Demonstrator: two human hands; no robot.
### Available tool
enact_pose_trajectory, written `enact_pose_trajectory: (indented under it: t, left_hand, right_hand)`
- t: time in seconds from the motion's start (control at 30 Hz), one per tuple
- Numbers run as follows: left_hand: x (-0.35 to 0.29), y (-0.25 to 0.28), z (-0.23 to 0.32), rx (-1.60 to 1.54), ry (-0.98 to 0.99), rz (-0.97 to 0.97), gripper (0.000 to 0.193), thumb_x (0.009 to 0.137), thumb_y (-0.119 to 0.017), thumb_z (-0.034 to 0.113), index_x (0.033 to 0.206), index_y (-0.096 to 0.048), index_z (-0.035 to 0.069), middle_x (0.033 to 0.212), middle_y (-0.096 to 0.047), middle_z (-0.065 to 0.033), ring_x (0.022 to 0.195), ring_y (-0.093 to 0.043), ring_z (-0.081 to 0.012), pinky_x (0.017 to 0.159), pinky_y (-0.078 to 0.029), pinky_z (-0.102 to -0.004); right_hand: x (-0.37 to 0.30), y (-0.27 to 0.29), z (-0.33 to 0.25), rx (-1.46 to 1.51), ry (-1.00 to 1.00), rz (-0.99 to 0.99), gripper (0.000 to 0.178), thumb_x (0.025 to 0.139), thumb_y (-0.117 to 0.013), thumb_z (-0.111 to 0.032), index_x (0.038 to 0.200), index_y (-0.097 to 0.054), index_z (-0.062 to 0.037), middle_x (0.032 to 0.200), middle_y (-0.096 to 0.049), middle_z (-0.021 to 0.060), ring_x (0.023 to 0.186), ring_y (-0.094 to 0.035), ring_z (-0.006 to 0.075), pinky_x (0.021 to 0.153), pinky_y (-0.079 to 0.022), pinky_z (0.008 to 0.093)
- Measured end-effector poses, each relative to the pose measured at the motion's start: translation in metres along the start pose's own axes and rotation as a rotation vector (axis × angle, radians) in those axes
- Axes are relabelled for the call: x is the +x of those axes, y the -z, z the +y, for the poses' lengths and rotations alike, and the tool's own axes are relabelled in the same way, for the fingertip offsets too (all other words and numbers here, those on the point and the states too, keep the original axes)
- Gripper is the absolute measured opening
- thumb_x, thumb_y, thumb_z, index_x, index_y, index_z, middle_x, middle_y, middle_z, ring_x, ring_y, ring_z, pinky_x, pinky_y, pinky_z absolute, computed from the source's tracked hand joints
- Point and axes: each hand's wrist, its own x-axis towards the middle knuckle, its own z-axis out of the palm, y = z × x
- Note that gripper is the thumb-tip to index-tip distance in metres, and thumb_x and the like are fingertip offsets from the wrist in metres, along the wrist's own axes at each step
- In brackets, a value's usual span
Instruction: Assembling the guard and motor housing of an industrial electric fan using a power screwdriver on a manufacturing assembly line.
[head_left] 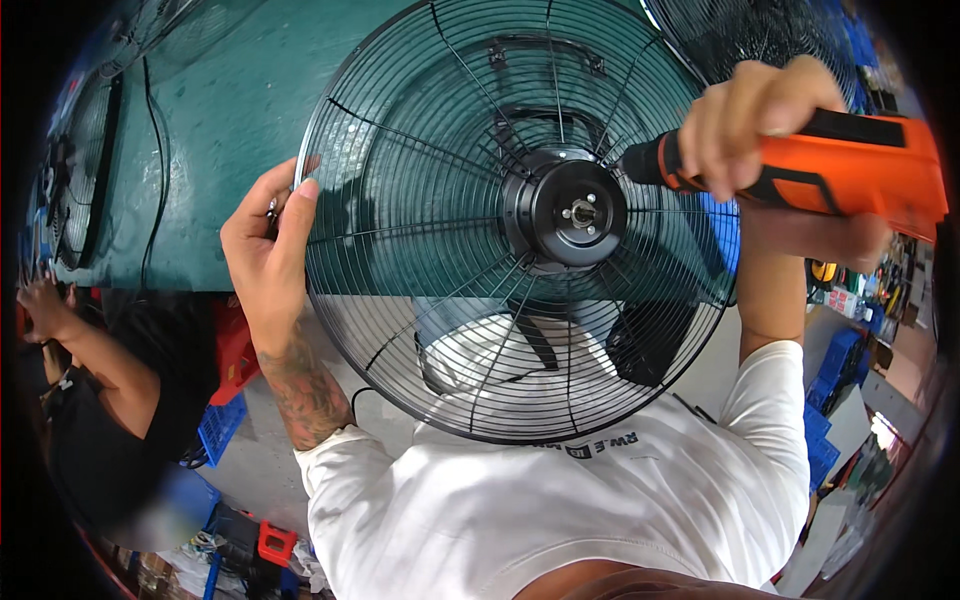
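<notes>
A round black wire fan guard (420, 215) with a black motor hub (567, 212) at its middle stands tilted over the edge of a green table (240, 110). My left hand (268, 245) grips the guard's left rim, thumb and fingers pinched on the outer ring. My right hand (755, 115) holds an orange and black power screwdriver (850, 165), whose black nose points left at the hub's upper right side, right by the guard's wires.
Another wire guard (760, 35) lies at the top right, and more guards (85, 170) with a black cable lie at the far left. Another person in black (95, 400) sits at the lower left. Blue crates (830, 370) and boxes stand on the floor.
</notes>
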Motion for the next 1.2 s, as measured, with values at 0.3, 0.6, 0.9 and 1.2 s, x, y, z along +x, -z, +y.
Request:
enact_pose_trajectory:
  t: [0.3,0.6,0.9,1.2]
  left_hand:
    - [-0.016,0.008,0.035,-0.289,-0.186,0.106,0.04,0.1,-0.055,0.005,0.139,-0.062,-0.003,0.076,-0.044,0.0071,0.065,-0.034,-0.001,0.056,-0.026,-0.02]
    - [-0.048,-0.07,0.079,0.202,-0.4,-0.623,0.012,0.094,-0.071,0.008,0.101,-0.07,-0.002,0.07,-0.061,-0.0124,0.055,-0.056,-0.0186,0.054,-0.044,-0.03]
    - [-0.074,-0.095,0.092,0.248,-0.707,-0.672,0.026,0.083,-0.083,0.021,0.082,-0.066,0.001,0.07,-0.061,-0.012,0.059,-0.06,-0.0304,0.054,-0.047,-0.0399]
    - [-0.082,-0.093,0.094,0.306,-0.787,-0.631,0.034,0.083,-0.081,0.029,0.075,-0.06,0.004,0.068,-0.057,-0.0094,0.06,-0.061,-0.0322,0.053,-0.048,-0.0429]
  right_hand:
    - [0.001,-0.007,-0.061,0.01,0.193,0.105,0.069,0.084,-0.074,-0.065,0.117,-0.056,-0.007,0.082,-0.061,0.0025,0.062,-0.064,0.0172,0.065,-0.056,0.033]
    - [-0.03,-0.048,-0.077,0.129,0.216,0.043,0.067,0.084,-0.074,-0.061,0.121,-0.056,-0.0074,0.083,-0.063,0.0028,0.063,-0.066,0.0176,0.065,-0.057,0.0336]
    - [-0.054,-0.071,-0.085,0.211,0.216,-0.07,0.066,0.085,-0.074,-0.058,0.124,-0.056,-0.0078,0.084,-0.064,0.0031,0.064,-0.067,0.018,0.065,-0.058,0.0342]
    - [-0.049,-0.076,-0.079,0.258,0.197,-0.164,0.064,0.086,-0.074,-0.054,0.128,-0.056,-0.0082,0.085,-0.065,0.0034,0.065,-0.069,0.0184,0.065,-0.059,0.0348]
